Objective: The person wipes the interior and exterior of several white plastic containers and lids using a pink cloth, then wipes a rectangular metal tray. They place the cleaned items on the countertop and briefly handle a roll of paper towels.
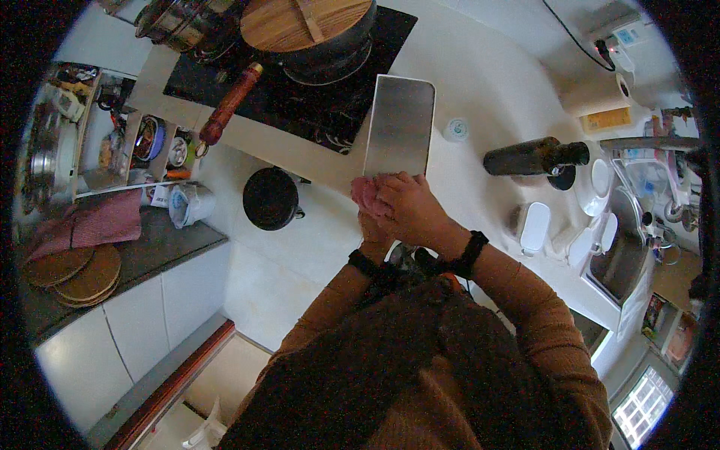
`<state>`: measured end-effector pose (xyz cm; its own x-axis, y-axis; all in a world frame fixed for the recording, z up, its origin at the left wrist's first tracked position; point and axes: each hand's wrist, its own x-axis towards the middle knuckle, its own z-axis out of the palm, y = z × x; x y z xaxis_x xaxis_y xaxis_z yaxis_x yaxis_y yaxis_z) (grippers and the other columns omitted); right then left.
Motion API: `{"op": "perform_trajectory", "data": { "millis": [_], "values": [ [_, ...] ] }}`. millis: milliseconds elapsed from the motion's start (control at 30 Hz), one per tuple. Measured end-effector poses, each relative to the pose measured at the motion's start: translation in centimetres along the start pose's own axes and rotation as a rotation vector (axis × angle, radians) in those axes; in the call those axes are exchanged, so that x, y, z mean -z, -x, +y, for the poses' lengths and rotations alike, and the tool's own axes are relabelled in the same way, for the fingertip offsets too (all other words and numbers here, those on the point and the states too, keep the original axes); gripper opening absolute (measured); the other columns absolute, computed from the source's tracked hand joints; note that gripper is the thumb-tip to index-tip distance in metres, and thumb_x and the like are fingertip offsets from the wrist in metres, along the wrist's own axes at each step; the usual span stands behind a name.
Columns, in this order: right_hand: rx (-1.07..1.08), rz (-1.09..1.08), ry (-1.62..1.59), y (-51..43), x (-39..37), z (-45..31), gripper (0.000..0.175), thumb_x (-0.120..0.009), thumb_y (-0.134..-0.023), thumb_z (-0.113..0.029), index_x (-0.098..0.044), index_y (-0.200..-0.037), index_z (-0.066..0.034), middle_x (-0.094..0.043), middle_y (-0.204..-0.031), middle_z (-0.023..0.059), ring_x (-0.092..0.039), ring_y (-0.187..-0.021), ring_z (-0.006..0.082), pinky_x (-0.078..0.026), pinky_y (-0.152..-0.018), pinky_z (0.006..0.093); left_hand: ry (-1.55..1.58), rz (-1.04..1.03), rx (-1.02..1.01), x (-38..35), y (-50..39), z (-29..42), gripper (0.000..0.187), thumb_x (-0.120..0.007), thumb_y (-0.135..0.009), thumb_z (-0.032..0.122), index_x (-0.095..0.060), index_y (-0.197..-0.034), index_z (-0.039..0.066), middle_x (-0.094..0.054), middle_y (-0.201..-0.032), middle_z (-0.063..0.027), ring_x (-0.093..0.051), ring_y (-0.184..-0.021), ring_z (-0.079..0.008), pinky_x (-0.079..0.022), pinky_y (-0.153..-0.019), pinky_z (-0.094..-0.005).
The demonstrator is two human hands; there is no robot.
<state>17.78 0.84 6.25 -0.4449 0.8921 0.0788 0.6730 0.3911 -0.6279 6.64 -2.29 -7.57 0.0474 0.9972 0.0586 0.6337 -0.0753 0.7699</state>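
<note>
A pink cloth point(365, 196) is bunched under my right hand point(408, 202), whose fingers curl over it at the near end of a rectangular stainless steel board point(400, 126). My left hand point(372, 228) is just below, against the cloth. Its fingers are hidden by the cloth and my right hand, so its grip is unclear. The board lies on the pale countertop point(472, 73), its far corner rounded, beside the black cooktop point(337, 126). To its right a small round white lid or container point(456, 129) stands on the counter.
A pot with a wooden lid point(306, 22) sits on the cooktop; a wooden pan handle point(230, 104) juts over the counter edge. Right are a dark bottle point(517, 156), white-lidded containers point(534, 228) and a sink point(616, 247). A round black object point(271, 198) is below, left.
</note>
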Motion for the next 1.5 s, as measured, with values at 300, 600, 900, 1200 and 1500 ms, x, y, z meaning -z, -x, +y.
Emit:
{"op": "perform_trajectory", "data": {
  "millis": [300,600,900,1200,1500],
  "values": [
    [-0.010,0.089,0.066,-2.4,0.5,0.5,0.039,-0.067,-0.074,-0.032,-0.066,-0.109,-0.0134,-0.061,-0.107,0.0078,-0.052,-0.111,0.0304,-0.039,-0.090,0.0442,0.132,0.025,0.041,0.6,-0.1,0.3,0.061,-0.070,-0.081,0.022,-0.034,-0.128,0.006,-0.051,-0.120,-0.0107,-0.051,-0.109,-0.0262,-0.040,-0.098,-0.0391],
    [0.183,0.016,0.212,-3.2,-0.3,-0.4,0.034,-0.070,-0.067,-0.027,-0.066,-0.099,-0.0145,-0.058,-0.109,0.0025,-0.050,-0.114,0.0260,-0.037,-0.093,0.0452,-0.079,-0.010,-0.011,0.0,-0.1,-0.5,0.056,-0.066,-0.085,0.025,-0.038,-0.131,0.009,-0.051,-0.123,-0.0099,-0.049,-0.113,-0.0259,-0.038,-0.100,-0.0404],
    [0.095,-0.014,0.257,-3.6,0.5,-1.2,0.028,-0.068,-0.070,-0.027,-0.067,-0.095,-0.0144,-0.060,-0.102,0.0014,-0.052,-0.109,0.0239,-0.038,-0.091,0.0410,-0.345,-0.047,-0.097,0.4,-0.3,-0.4,0.053,-0.064,-0.088,0.028,-0.040,-0.132,0.010,-0.051,-0.125,-0.0099,-0.049,-0.115,-0.0258,-0.037,-0.102,-0.0415],
    [0.206,-0.087,0.459,-2.7,2.0,-0.9,0.018,-0.067,-0.071,-0.025,-0.068,-0.086,-0.0157,-0.059,-0.094,0.0003,-0.054,-0.101,0.0232,-0.040,-0.087,0.0415,0.600,-0.059,0.327,-0.8,0.2,-2.6,0.071,-0.071,-0.081,0.033,-0.026,-0.127,0.003,-0.050,-0.119,-0.0157,-0.052,-0.110,-0.0272,-0.044,-0.092,-0.0404],
    [-0.212,-0.155,0.348,-1.0,5.3,3.1,0.022,-0.063,-0.080,-0.029,-0.069,-0.094,-0.0116,-0.060,-0.091,0.0100,-0.058,-0.093,0.0296,-0.047,-0.076,0.0453,0.170,-0.003,0.087,1.3,-0.6,-0.9,0.098,-0.086,-0.061,0.028,-0.016,-0.123,0.000,-0.044,-0.117,-0.0212,-0.053,-0.103,-0.0320,-0.047,-0.088,-0.0423]
  ]
}}
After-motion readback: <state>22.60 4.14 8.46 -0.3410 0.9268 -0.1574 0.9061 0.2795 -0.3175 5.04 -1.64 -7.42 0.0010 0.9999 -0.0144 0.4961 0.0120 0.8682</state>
